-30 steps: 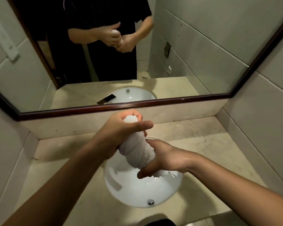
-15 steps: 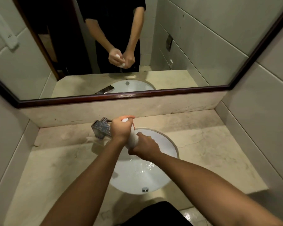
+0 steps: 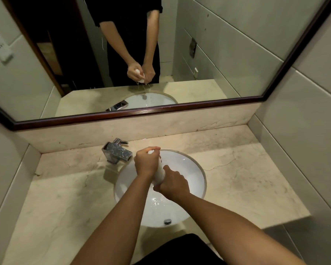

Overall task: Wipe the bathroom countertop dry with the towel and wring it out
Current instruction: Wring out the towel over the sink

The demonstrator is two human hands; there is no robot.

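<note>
A white towel [image 3: 159, 174] is rolled into a tight twist over the white round sink [image 3: 191, 169]. My left hand [image 3: 146, 162] grips its far end, where a small tip of cloth shows between thumb and fingers. Closer to me, my right hand [image 3: 173, 185] grips the near end, so most of the towel is hidden by the two fists. Drops of water fall from the towel in the mirror's reflection. The beige marble countertop [image 3: 246, 178] surrounds the sink.
A chrome square tap [image 3: 117, 152] stands just left of my left hand at the sink's back edge. The drain [image 3: 167, 221] sits at the sink's near side. A dark-framed mirror [image 3: 218, 54] runs along the back wall. Tiled walls close in both sides.
Both hands have lowered with the towel from near my face down into the sink, and they have closed together so less of the towel shows.
</note>
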